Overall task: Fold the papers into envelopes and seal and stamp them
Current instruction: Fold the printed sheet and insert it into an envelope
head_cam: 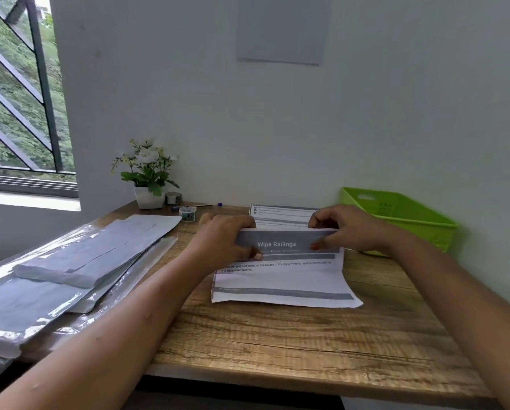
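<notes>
A printed sheet of paper headed "Wipe Railings" lies on the wooden table, its far edge lifted off the surface. My left hand pinches the left end of that raised edge, thumb on the printed side. My right hand pinches the right end the same way. Beyond the lifted edge more printed paper lies flat. Grey envelopes in clear plastic sleeves are stacked at the left of the table.
A green plastic basket stands at the back right against the wall. At the back left are a potted plant, two tape rolls, and pens. A window is at the far left.
</notes>
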